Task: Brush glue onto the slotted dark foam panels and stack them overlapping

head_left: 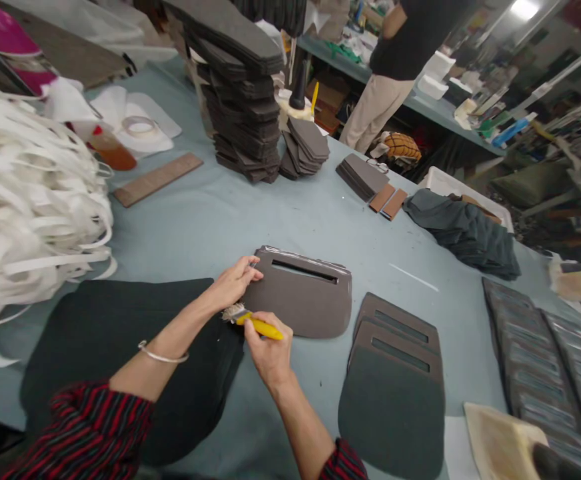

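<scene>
R hand (273,350) grips yellow brush (259,325) by its handle, prob. for control; L hand (234,285) is at slotted panel (305,303) on bench (210,230), far-left corner, prob. steadying it; can't tell if L grip's closed.

The left hand (234,285) reaches far and right, fingers extended; the right hand (272,350), nearer, curls in a grip (thumb to the left), its forearm (301,415) slanting far and left.
</scene>
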The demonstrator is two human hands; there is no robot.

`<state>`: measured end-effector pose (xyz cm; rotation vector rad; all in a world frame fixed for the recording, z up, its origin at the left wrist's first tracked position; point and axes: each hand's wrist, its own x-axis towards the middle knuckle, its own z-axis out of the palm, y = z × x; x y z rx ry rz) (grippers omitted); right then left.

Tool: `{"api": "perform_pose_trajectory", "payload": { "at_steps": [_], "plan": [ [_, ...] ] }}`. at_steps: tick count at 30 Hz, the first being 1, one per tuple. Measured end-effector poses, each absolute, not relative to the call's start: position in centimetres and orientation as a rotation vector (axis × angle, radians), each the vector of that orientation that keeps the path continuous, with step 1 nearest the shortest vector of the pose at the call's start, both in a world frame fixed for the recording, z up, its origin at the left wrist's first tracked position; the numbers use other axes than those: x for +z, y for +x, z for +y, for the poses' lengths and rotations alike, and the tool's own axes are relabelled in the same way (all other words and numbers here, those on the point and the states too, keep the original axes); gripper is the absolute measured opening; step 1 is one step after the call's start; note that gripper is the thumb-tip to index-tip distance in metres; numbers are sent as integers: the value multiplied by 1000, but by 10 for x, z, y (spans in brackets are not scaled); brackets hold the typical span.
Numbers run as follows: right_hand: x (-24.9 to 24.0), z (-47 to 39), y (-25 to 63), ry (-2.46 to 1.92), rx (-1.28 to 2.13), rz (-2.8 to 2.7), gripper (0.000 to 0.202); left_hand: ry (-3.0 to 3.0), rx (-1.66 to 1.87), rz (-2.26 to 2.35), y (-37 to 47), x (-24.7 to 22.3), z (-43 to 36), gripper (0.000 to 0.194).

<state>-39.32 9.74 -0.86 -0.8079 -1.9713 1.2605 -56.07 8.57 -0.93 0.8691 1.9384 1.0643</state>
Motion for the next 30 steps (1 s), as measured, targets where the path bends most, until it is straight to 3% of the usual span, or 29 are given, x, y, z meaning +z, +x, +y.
{"api": "perform_pose_trajectory", "payload": {
  "at_steps": [3,10,13,18,24,30],
  "plan": [
    [-17,101,-377,-832,1182,-2026,11,922,903,1969,-567,-21,84,44],
    [-11,167,-212,-1313,881,-2026,15,933,856,2023,-563,-28,84,40],
    [0,190,-183,-1446,691,-1894,18,942,833,2116,-552,-26,88,40],
    [4,201,-273,-1310,893,-1738,15,1368,681,2329,-482,-14,93,31],
    [-12,189,-420,-992,1087,-1827,16,1581,325,2467,-425,-20,91,41],
    [-16,231,-363,-1247,890,-1799,24,1624,332,2481,-430,-30,90,41]
  ]
}}
